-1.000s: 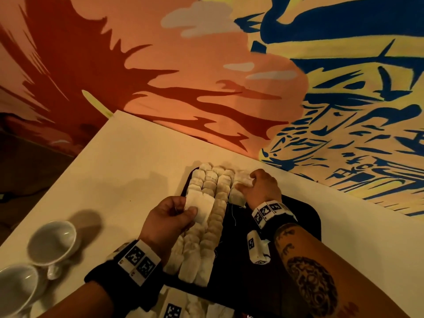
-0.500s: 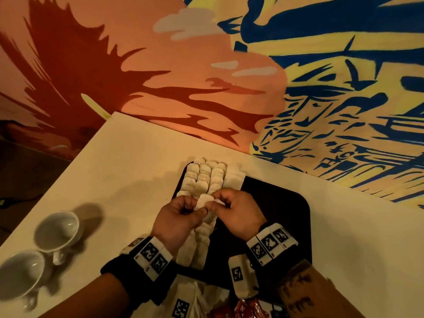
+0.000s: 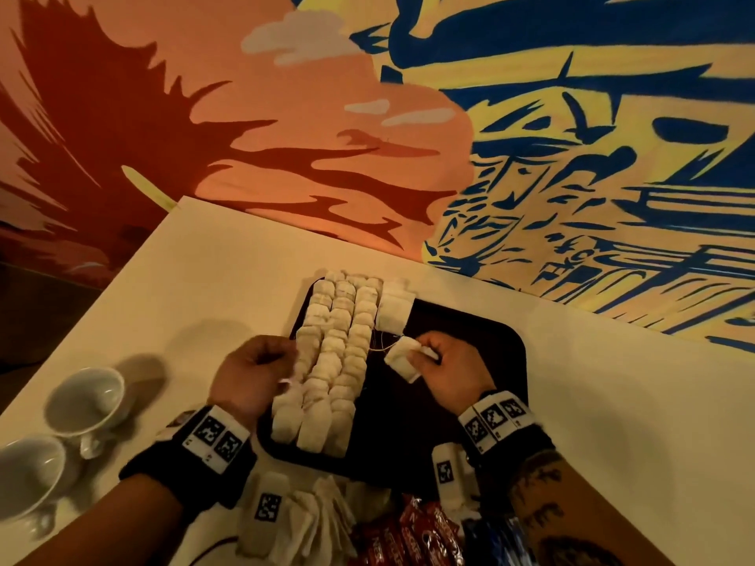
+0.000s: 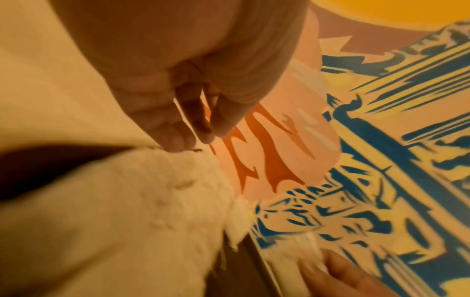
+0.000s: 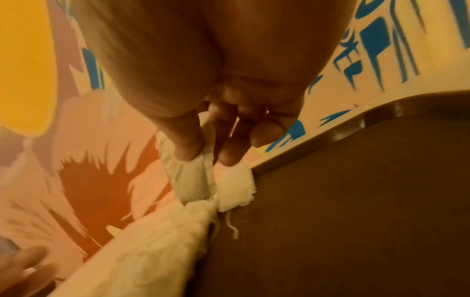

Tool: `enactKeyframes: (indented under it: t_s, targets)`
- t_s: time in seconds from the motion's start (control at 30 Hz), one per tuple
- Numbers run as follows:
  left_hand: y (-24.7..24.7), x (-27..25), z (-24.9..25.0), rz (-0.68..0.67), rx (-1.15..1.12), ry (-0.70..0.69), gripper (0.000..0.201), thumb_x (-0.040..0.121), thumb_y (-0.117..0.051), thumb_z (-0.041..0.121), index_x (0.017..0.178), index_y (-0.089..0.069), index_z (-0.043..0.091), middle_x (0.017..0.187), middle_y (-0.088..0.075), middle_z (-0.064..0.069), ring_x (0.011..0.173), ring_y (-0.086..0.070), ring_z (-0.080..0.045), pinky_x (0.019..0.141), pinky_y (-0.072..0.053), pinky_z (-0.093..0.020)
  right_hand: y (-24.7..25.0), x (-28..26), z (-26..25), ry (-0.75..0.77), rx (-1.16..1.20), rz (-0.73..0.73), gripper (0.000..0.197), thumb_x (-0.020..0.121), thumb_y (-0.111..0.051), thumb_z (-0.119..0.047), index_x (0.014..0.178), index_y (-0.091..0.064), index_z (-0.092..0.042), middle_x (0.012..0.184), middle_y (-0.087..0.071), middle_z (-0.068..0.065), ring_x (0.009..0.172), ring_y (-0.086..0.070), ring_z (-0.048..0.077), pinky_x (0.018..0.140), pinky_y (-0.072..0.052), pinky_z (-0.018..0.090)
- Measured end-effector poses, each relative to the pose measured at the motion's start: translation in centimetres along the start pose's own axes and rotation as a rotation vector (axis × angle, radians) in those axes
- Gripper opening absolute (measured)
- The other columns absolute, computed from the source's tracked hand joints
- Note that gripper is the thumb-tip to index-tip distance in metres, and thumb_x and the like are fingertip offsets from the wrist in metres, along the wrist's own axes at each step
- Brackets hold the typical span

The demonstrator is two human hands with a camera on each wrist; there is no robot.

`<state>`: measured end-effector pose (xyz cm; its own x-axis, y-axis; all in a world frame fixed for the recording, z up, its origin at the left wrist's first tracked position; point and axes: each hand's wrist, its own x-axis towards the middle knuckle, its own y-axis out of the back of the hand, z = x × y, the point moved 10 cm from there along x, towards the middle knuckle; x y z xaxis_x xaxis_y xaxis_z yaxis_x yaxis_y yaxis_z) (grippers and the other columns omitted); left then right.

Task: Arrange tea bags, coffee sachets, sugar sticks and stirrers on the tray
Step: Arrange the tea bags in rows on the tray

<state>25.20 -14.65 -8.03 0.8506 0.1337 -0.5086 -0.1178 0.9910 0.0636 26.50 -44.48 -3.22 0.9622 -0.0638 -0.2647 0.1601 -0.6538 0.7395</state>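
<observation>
The tea bag [image 3: 402,357] hangs over the black tray [image 3: 482,341], pinched by the right hand [image 3: 449,367], so I think it goes next in the short fourth row [image 3: 394,306]. The rows of tea bags [image 3: 331,357] sit tight to save room. The left hand [image 3: 249,373] is curled beside them; whether it holds something, I cannot tell. Red coffee sachets [image 3: 408,533] wait near the person.
</observation>
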Motion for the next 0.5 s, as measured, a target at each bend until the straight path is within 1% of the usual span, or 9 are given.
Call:
enactKeyframes:
  t_s: [0.03,0.07,0.1,0.17,0.27,0.33,0.4,0.47,0.5]
  targets:
    - [1.8,0.8,0.0,0.068,0.107,-0.015,0.01,0.074,-0.076,0.027,0.084,-0.073,0.029,0.092,-0.075,0.0,0.087,-0.067,-0.024,0.081,-0.056,-0.041,0.0,0.4,1.0,-0.029,-0.037,-0.027,0.002,0.092,-0.067,-0.032,0.094,-0.066,-0.032,0.087,-0.068,-0.009,0.082,-0.063,0.01,0.07,-0.044,0.022]
    - [3.0,1.6,-0.3,0.105,0.224,-0.019,0.011,0.074,-0.075,0.032,0.085,-0.071,0.033,0.094,-0.074,0.003,0.091,-0.068,-0.024,0.087,-0.055,-0.044,-0.3,0.8,1.7,-0.046,-0.076,-0.065,0.002,0.092,-0.066,-0.032,0.094,-0.065,-0.031,0.087,-0.066,-0.008,0.083,-0.063,0.012,0.069,-0.042,0.022]
    - [3.6,2.1,-0.6,0.111,0.329,-0.017,0.012,0.079,-0.073,0.029,0.089,-0.07,0.034,0.098,-0.072,0.004,0.093,-0.067,-0.024,0.091,-0.054,-0.044,-0.8,1.2,2.1,-0.051,-0.119,-0.109,0.002,0.092,-0.065,-0.032,0.092,-0.063,-0.032,0.087,-0.065,-0.008,0.085,-0.062,0.013,0.069,-0.042,0.023]
    - [3.0,2.7,-1.7,0.03,0.474,0.012,0.02,0.085,-0.072,0.022,0.101,-0.065,0.031,0.102,-0.07,0.003,0.091,-0.066,-0.023,0.089,-0.053,-0.039,-2.3,1.8,2.2,-0.043,-0.19,-0.222,0.005,0.091,-0.065,-0.032,0.089,-0.061,-0.034,0.091,-0.065,-0.007,0.088,-0.062,0.014,0.073,-0.046,0.026]
    - [1.5,2.8,-3.6,-0.11,0.587,0.051,0.035,0.081,-0.075,0.017,0.113,-0.062,0.026,0.099,-0.069,0.001,0.088,-0.065,-0.016,0.081,-0.049,-0.029,-4.8,2.9,2.2,-0.027,-0.285,-0.342,0.005,0.089,-0.066,-0.033,0.087,-0.061,-0.033,0.095,-0.065,-0.004,0.092,-0.063,0.016,0.075,-0.047,0.027]
    - [1.6,2.9,-4.1,-0.098,0.657,0.04,0.037,0.08,-0.076,0.02,0.113,-0.062,0.029,0.099,-0.07,0.003,0.085,-0.064,-0.014,0.078,-0.048,-0.027,-5.3,4.2,2.2,-0.025,-0.326,-0.318,0.002,0.091,-0.063,-0.033,0.089,-0.064,-0.032,0.099,-0.067,-0.001,0.095,-0.063,0.018,0.074,-0.044,0.024]
    - [2.1,3.1,-4.4,-0.078,0.686,0.054,0.033,0.079,-0.076,0.027,0.108,-0.063,0.036,0.1,-0.071,0.006,0.088,-0.065,-0.015,0.083,-0.051,-0.031,-5.1,5.8,2.3,-0.045,-0.337,-0.254,0.01,0.093,-0.059,-0.032,0.09,-0.068,-0.027,0.098,-0.069,0.001,0.093,-0.064,0.02,0.073,-0.041,0.023]
    - [2.2,3.2,-4.8,-0.09,0.661,0.084,0.031,0.078,-0.077,0.029,0.103,-0.063,0.039,0.098,-0.072,0.008,0.089,-0.067,-0.014,0.086,-0.054,-0.034,-4.6,7.3,2.3,-0.071,-0.333,-0.198,0.014,0.092,-0.061,-0.034,0.089,-0.069,-0.024,0.093,-0.068,0.001,0.091,-0.064,0.021,0.072,-0.041,0.023]
    - [2.1,3.2,-4.9,-0.1,0.649,0.095,0.031,0.078,-0.078,0.028,0.103,-0.063,0.039,0.098,-0.072,0.009,0.088,-0.067,-0.012,0.087,-0.054,-0.034,-4.4,7.9,2.3,-0.077,-0.335,-0.179,0.014,0.092,-0.062,-0.035,0.092,-0.07,-0.023,0.094,-0.068,0.001,0.094,-0.064,0.022,0.074,-0.042,0.024]
